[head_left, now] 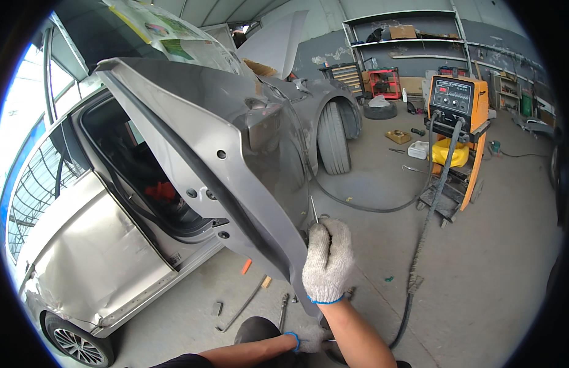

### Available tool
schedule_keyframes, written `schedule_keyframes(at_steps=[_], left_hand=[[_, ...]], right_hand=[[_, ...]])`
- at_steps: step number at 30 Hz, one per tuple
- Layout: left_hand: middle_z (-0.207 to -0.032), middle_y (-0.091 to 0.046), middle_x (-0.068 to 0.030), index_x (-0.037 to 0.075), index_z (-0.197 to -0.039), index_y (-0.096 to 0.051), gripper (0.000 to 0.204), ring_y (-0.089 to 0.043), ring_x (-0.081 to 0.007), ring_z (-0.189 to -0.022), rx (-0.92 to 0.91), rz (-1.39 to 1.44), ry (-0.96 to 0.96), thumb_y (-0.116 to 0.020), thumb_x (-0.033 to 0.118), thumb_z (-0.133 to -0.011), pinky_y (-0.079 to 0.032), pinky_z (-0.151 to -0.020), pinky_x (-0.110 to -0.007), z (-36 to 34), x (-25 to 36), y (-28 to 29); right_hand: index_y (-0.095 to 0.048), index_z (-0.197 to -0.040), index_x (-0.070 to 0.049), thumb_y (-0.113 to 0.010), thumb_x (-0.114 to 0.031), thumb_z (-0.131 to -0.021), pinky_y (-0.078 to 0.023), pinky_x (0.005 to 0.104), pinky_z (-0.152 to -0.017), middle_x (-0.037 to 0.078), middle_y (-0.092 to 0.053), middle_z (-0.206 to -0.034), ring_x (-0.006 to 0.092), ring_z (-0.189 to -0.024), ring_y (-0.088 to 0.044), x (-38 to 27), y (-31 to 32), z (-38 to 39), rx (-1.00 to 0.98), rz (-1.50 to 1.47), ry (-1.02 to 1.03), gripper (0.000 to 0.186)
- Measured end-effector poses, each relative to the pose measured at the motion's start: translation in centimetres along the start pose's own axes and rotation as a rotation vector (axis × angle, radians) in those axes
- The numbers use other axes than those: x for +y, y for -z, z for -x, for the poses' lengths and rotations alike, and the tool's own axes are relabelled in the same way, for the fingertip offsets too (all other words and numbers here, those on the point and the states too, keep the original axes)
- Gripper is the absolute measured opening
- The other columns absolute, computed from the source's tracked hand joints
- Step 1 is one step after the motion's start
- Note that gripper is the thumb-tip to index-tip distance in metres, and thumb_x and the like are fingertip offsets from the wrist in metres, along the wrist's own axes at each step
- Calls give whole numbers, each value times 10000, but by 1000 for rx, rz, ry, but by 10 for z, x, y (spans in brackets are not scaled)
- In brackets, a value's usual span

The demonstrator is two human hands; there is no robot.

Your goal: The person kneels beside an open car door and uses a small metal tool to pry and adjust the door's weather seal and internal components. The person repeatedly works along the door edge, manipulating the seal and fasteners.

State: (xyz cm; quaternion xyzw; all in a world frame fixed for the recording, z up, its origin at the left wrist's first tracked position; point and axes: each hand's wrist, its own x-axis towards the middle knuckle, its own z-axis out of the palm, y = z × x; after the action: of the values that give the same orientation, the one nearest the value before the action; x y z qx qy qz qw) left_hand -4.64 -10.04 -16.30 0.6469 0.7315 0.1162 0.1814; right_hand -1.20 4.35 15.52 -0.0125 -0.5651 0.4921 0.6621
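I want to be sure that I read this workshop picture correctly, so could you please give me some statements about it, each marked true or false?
1. The left hand is bare. False: it is gloved, as is the right hand.
2. A thin metal rod shows just beyond the right hand. True.
3. The orange machine is to the left of the open grey door. False: it is to the right in the picture.
4. The wheel at the lower left has a spoked rim. True.
5. The white container stands on top of the orange machine. False: it is on the floor.
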Motion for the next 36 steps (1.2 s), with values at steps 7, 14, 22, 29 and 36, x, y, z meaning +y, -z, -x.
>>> schedule_keyframes(at_steps=[7,14,22,29,36], left_hand=[[-1049,-731,-218,99,-1336,-623,439,-688,-436,-921,-12,78,37,-615,298,-945,-547,-856,-524,-11,0,-11],[-890,-710,-255,99,-1239,-668,344,-694,-444,-834,131,127,-99,-586,251,-942,-540,-763,-539,-8,-22,-35],[-1018,-722,-221,122,-1203,-675,325,-693,-416,-932,-30,200,81,-522,311,-988,-524,-821,-539,-10,35,32],[-985,-691,-154,122,-1331,-636,350,-679,-269,-890,-95,441,165,-549,277,-1029,-556,-800,-385,14,42,60],[-1026,-656,-22,126,-1462,-536,424,-617,-83,-792,397,1062,186,-516,323,-1088,-500,-674,-220,84,158,242]], right_hand=[[-668,-993,2,-660,-95,-953,-543,426,-727,184,-670,-897,378,-794,-671,0,2,-1,-15,-15,-12,105],[-658,-1004,11,-649,-85,-961,-541,418,-732,176,-673,-909,358,-797,-670,-5,0,0,-13,4,-17,105],[-647,-1001,33,-583,-58,-982,-533,383,-742,162,-663,-903,302,-786,-655,-9,6,-1,-51,54,-73,112],[-654,-996,39,-574,-58,-984,-526,364,-752,149,-659,-880,256,-785,-644,-7,14,-3,-92,88,-91,127],[-624,-1013,26,-571,-88,-1023,-414,252,-589,8,-578,-806,72,-657,-489,-13,41,-8,-69,5,-263,126]])
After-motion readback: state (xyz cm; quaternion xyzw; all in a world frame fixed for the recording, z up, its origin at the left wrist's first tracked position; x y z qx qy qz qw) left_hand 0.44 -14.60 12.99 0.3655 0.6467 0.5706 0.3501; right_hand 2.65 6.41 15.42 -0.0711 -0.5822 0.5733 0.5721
